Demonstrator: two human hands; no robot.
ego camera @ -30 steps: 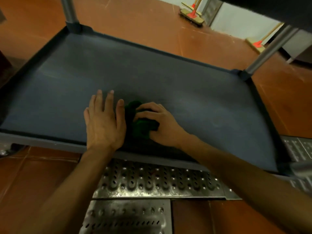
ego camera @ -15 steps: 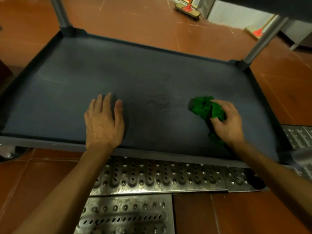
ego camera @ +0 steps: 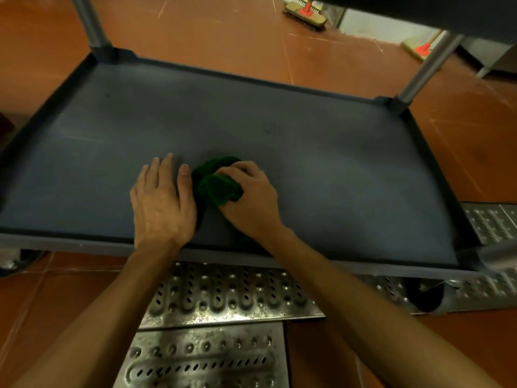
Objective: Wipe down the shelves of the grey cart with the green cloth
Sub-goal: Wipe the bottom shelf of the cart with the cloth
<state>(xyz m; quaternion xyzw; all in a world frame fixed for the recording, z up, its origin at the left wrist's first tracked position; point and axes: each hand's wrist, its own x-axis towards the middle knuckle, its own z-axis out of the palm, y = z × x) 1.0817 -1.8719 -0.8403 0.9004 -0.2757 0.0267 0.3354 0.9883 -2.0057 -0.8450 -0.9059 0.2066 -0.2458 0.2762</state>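
Observation:
The grey cart's lower shelf (ego camera: 335,175) fills the view, with a raised rim all round. My left hand (ego camera: 162,203) lies flat on the shelf near its front edge, fingers straight. Right beside it, my right hand (ego camera: 251,197) grips the bunched green cloth (ego camera: 215,183) and presses it onto the shelf surface. The cloth touches the index finger of my left hand. Part of the cloth is hidden under my right palm.
Grey metal posts rise at the back left corner (ego camera: 89,23) and back right corner (ego camera: 425,68). An upper shelf (ego camera: 447,12) overhangs at top right. Perforated metal grating (ego camera: 223,298) covers the floor in front. Brushes (ego camera: 305,15) lie on the orange tiles behind.
My right hand swept the cloth from the middle out to the right side of the shelf and back to the middle, beside my left hand. My left hand stayed flat in place.

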